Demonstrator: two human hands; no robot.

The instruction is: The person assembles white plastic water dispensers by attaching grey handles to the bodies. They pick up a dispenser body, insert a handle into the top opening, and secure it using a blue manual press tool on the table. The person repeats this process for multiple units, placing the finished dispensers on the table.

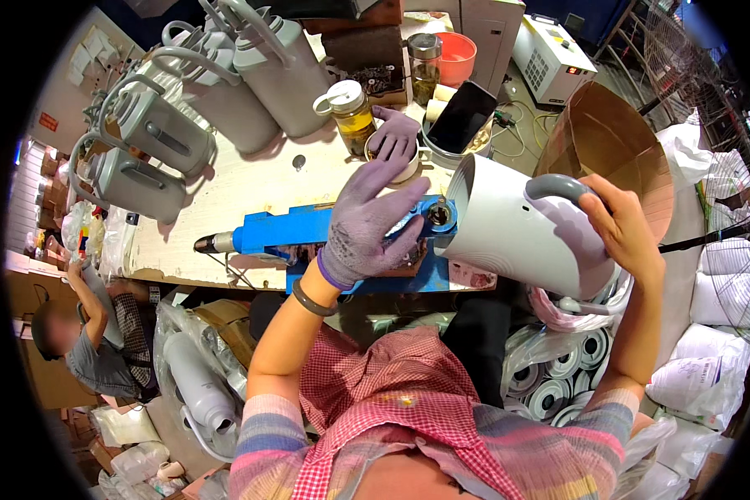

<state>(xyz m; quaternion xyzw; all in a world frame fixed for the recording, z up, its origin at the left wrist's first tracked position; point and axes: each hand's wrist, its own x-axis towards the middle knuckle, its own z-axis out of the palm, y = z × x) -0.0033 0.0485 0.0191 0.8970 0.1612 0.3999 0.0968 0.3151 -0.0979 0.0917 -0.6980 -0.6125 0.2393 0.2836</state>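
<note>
My right hand [627, 223] is bare and closed round the dark grey handle [558, 187] of a pale grey, cylindrical jug body [517, 237]. The jug body lies tilted on its side, its open end facing left by the end of a blue bench tool [296, 232]. My left hand [365, 221] wears a purple knit glove. Its fingers are spread above the blue tool, with nothing seen in them; whether the palm touches the tool is hidden. Just beyond it, another purple glove [394, 133] drapes over a white cup [408, 169].
Several grey jugs with looped handles [283, 71] stand at the table's far left. A yellow-filled jar [352, 117], a phone [460, 117] and a red bowl [456, 57] sit behind the tool. A cardboard drum [604, 133] stands right. Bagged round parts [562, 367] lie below; a person [100, 333] works left.
</note>
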